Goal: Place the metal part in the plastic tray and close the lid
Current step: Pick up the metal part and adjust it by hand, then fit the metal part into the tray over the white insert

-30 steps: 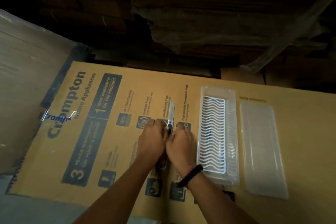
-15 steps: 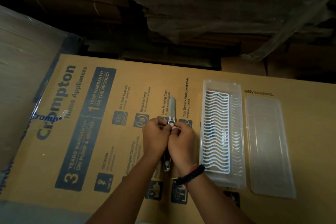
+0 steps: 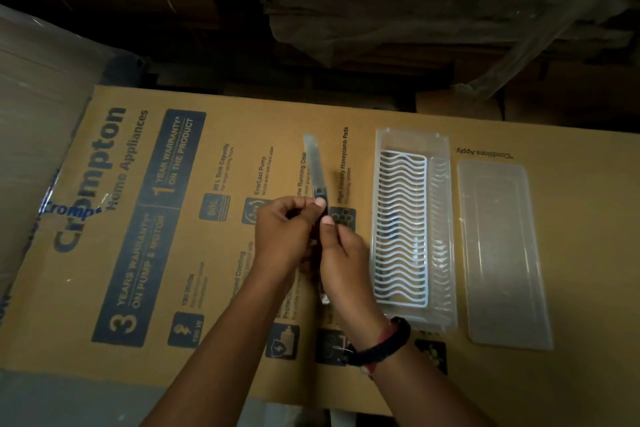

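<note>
A long, narrow metal part (image 3: 316,166) is held lengthwise above the printed cardboard box, its far end pointing away from me. My left hand (image 3: 282,239) and my right hand (image 3: 341,253) both grip its middle, fingertips pinched together; its near end shows below my hands. To the right lies a clear plastic tray (image 3: 414,135) with a white wavy wire grid (image 3: 401,229) inside. The clear lid (image 3: 502,253) lies flat, apart from the tray, on its right.
Everything rests on a large brown cardboard box (image 3: 173,253) with blue print. A plastic-wrapped bulk (image 3: 38,121) stands at the left. Dark stacked cardboard and plastic sheeting (image 3: 381,10) fill the space beyond the box's far edge.
The metal part has come up off the box in both hands. My fingers have shifted along its middle.
</note>
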A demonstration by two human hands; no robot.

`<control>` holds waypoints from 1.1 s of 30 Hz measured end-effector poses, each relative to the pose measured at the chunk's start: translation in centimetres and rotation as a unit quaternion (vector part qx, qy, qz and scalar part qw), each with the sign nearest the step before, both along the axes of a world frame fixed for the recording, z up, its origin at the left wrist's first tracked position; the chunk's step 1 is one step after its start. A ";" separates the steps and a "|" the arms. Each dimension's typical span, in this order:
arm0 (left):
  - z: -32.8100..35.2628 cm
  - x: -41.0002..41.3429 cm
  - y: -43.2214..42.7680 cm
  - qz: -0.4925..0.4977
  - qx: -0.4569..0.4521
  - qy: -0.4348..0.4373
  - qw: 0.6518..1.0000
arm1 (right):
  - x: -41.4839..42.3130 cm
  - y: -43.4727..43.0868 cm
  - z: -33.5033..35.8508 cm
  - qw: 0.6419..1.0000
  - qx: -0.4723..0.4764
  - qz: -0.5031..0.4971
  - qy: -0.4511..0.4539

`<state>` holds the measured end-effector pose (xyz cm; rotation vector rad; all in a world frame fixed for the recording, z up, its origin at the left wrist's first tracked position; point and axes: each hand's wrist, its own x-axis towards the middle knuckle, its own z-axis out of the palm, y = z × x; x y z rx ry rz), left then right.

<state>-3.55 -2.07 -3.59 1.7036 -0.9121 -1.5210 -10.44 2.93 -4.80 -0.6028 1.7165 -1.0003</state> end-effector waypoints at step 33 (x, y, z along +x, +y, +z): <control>5.3 -5.8 1.5 -0.027 -0.010 0.124 0.992 | -7.6 3.7 5.0 0.976 -0.155 0.040 -0.148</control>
